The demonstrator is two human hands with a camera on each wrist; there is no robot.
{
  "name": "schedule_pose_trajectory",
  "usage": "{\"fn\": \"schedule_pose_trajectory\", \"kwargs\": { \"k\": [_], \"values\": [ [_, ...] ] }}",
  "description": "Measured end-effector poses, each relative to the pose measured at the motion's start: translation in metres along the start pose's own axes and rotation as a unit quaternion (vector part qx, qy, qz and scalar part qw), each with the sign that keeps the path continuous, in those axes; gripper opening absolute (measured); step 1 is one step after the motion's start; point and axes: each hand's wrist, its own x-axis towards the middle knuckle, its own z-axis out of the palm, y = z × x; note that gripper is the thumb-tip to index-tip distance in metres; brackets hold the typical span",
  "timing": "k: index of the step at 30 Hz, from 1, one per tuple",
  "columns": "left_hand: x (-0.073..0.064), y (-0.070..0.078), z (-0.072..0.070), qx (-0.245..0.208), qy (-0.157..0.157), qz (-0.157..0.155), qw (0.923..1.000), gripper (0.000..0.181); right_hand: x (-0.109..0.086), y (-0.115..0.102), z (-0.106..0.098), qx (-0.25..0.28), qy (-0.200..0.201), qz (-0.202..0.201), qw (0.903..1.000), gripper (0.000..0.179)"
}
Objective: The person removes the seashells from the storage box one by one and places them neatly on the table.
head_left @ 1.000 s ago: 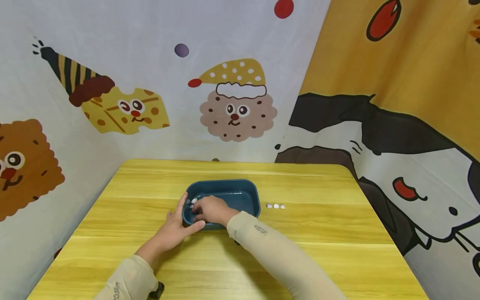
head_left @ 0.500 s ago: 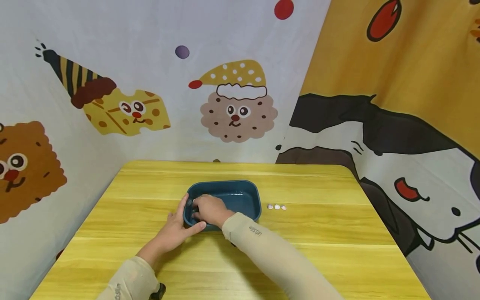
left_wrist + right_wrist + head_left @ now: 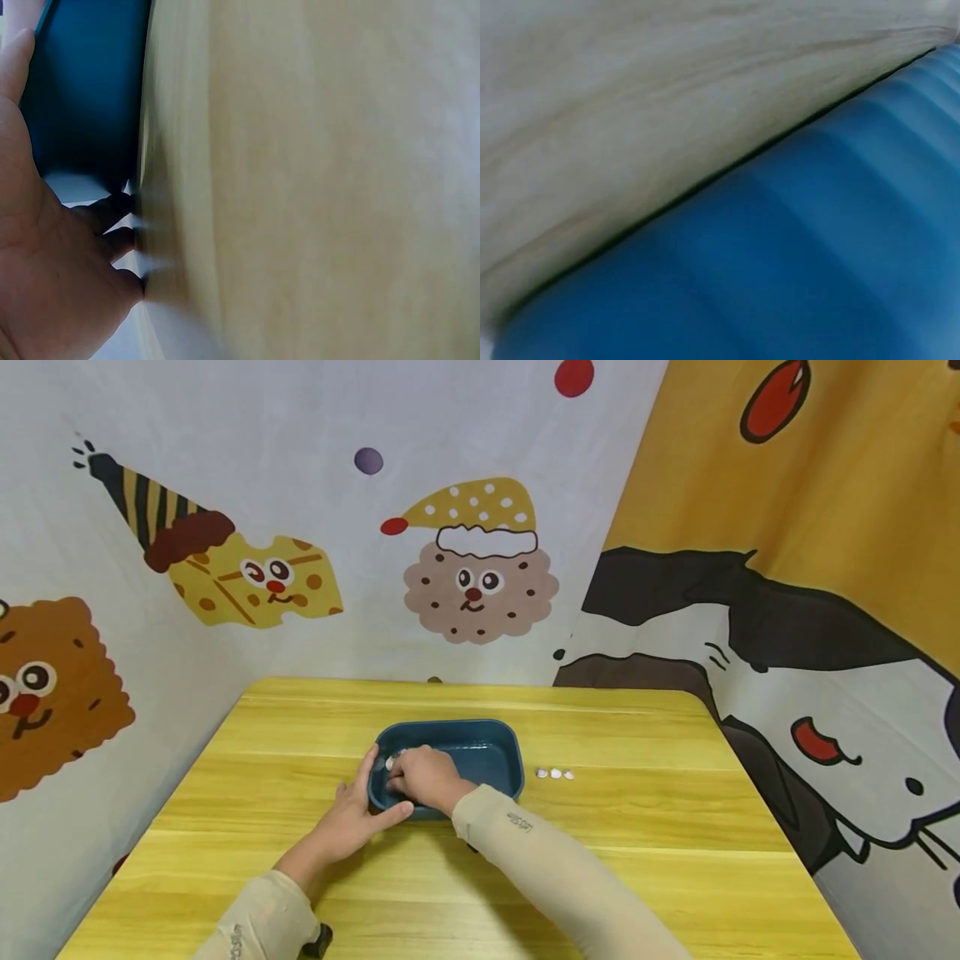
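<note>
A dark blue rectangular basin [image 3: 483, 768] stands on the table. My left hand [image 3: 345, 827] rests against its left end, with fingers spread along the outside and the thumb at the near wall. In the left wrist view, several fingertips of that hand [image 3: 60, 255] reach down to the tabletop beside the basin. My right hand [image 3: 426, 775] reaches into the basin's left part, fingers bent downward. By its fingertips lies a small whitish pebble-like piece [image 3: 390, 762]. Whether the fingers pinch a piece is hidden. The right wrist view shows only the basin's ribbed blue wall [image 3: 780, 262] and tabletop.
Right of the basin, three small whitish pebble-like pieces [image 3: 555, 773] lie in a short row on the yellow wood-grain table [image 3: 637, 835]. A cartoon-printed cloth [image 3: 300, 435] hangs behind the table.
My right hand has shifted slightly within the basin's left part; whitish pieces at its fingertips were covered half a second ago and one shows again. The left hand stays against the basin.
</note>
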Motion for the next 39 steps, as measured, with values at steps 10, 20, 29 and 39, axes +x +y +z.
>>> {"fn": "schedule_pose_trajectory", "kwargs": {
  "k": [10, 20, 29, 39],
  "values": [
    [0.001, -0.003, 0.001, 0.004, 0.006, -0.002, 1.0000, 0.116, -0.007, 0.008, -0.003, 0.018, 0.018, 0.026, 0.9993, 0.020],
    [-0.001, -0.004, 0.002, 0.013, 0.010, -0.008, 0.9998, 0.117, -0.010, 0.015, -0.003, 0.024, 0.000, 0.033, 0.9992, 0.017],
    [0.000, -0.003, 0.004, 0.010, 0.010, -0.002, 0.9999, 0.115, -0.013, 0.016, -0.003, 0.044, -0.005, 0.036, 0.9984, 0.018],
    [0.001, -0.001, 0.003, 0.011, 0.007, -0.012, 0.9998, 0.115, -0.013, 0.031, -0.009, 0.027, -0.023, -0.049, 0.9982, 0.014]
  ]
}}
